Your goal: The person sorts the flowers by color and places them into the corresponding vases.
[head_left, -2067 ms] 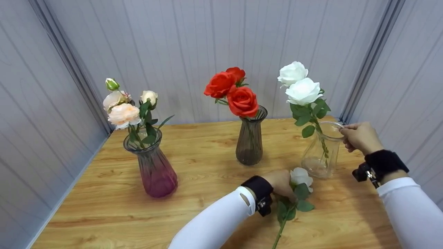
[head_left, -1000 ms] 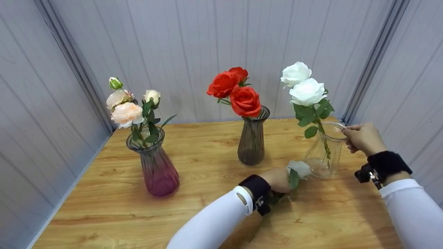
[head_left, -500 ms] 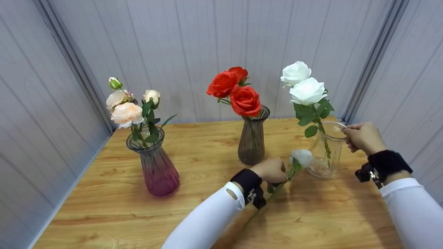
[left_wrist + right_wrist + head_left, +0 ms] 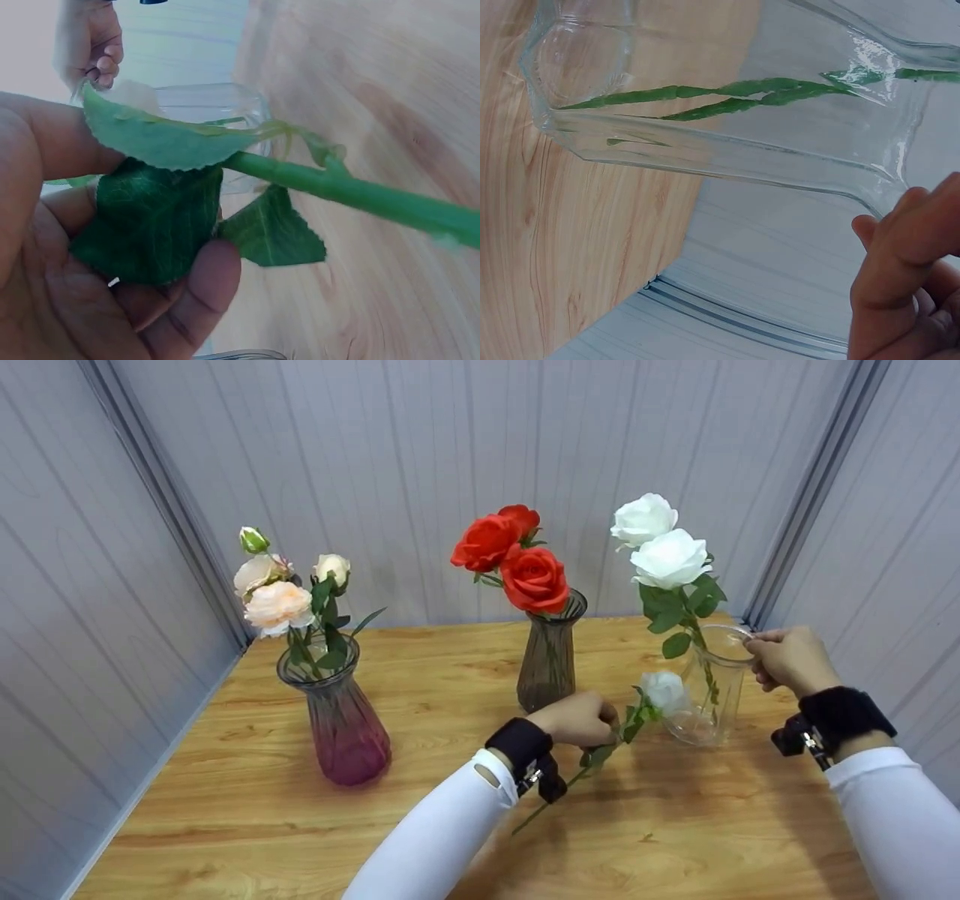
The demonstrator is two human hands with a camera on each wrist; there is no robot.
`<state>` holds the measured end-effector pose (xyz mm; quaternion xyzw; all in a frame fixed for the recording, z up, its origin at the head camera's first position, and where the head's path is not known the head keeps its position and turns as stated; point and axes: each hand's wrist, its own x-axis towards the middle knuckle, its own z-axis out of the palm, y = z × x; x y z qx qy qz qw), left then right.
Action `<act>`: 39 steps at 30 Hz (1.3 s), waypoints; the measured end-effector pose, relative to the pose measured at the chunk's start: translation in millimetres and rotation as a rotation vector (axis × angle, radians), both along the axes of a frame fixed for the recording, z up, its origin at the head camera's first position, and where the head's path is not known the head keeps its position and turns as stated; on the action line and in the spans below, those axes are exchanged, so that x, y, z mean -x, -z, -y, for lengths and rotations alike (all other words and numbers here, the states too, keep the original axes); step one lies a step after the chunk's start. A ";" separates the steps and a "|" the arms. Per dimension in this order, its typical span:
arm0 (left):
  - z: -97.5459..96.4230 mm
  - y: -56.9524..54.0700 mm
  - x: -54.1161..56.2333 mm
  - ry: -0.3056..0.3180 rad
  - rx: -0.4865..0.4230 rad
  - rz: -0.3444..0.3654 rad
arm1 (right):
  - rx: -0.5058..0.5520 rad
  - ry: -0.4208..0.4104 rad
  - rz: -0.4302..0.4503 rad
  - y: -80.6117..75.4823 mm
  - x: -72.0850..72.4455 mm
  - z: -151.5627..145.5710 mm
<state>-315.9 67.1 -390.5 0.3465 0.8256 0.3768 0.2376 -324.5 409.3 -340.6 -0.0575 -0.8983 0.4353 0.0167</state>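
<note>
In the head view my left hand (image 4: 581, 720) grips a white rose (image 4: 664, 692) by its leafy stem, tilted with the bloom up and to the right. The left wrist view shows the fingers around the leaves (image 4: 157, 217) and the green stem (image 4: 360, 191). My right hand (image 4: 793, 661) pinches the rim of a clear glass vase (image 4: 721, 712), which stands on the table. Two white roses (image 4: 670, 558) lean left out of that vase; their stems (image 4: 757, 91) show through the glass in the right wrist view. The held bloom is in front of the vase's left side.
A grey glass vase (image 4: 546, 667) with red roses (image 4: 535, 579) stands at the middle back, close behind my left hand. Farther left is a pink-tinted vase (image 4: 349, 735) with peach flowers (image 4: 277, 606). Panelled walls (image 4: 420, 472) enclose the wooden table (image 4: 262, 825).
My left hand has lifted the white rose off the table and moved up and slightly left, swinging the stem's lower end leftward. The right hand stays on the clear vase's rim.
</note>
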 end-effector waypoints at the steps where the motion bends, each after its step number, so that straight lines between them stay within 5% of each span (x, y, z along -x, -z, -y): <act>1: 0.1 -0.5 0.3 0.003 -0.006 -0.014 | 0.000 0.002 0.000 -0.3 0.2 0.0; 13: -9.0 -20.1 -2.8 0.071 -0.138 -0.221 | 0.002 0.008 -0.012 0.5 -0.1 0.0; 24: -16.4 -28.8 -11.3 0.059 -0.336 -0.426 | 0.007 -0.002 -0.016 1.7 1.4 -1.2; 29: -18.1 -28.5 -15.2 0.024 -0.449 -0.524 | 0.006 -0.009 -0.023 3.3 1.1 -0.3; 39: -15.6 -30.0 -18.0 -0.088 -0.709 -0.613 | 0.007 -0.019 -0.022 4.1 -0.7 0.7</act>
